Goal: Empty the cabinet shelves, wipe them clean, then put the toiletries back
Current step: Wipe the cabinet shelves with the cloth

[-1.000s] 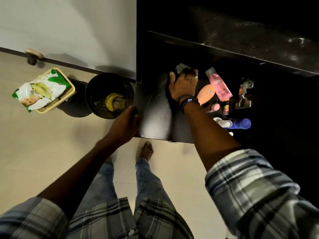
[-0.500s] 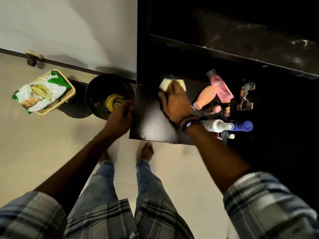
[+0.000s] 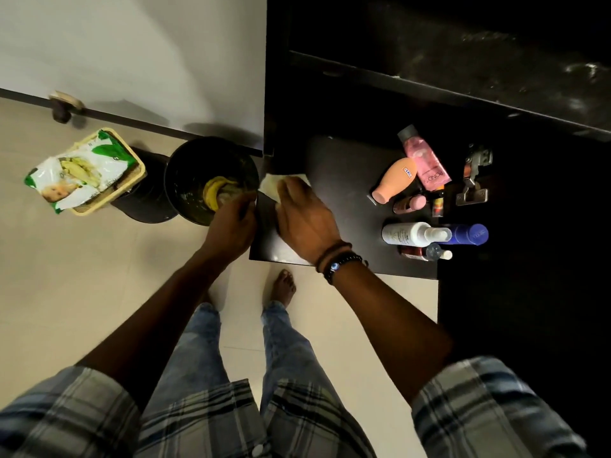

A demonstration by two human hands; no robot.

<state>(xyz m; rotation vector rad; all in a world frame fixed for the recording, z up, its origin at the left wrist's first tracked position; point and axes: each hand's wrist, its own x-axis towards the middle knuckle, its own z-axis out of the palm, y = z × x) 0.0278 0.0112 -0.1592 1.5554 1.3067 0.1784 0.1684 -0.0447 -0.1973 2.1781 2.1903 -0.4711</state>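
Note:
My right hand presses a pale wipe onto the left end of the black cabinet shelf. My left hand grips the shelf's left edge beside it. Toiletries stand crowded at the shelf's right end: a pink bottle, a peach bottle, a white spray bottle, a blue bottle and several small ones. An upper dark shelf runs above.
A black bin with a banana peel inside stands on the floor left of the cabinet. Further left a yellow basket carries a pack of wet wipes. A metal hinge sits on the cabinet's right wall. My bare feet stand below the shelf.
My right hand has swept the wipe from the back middle of the shelf leftward to its left edge. My left hand has stayed at that edge.

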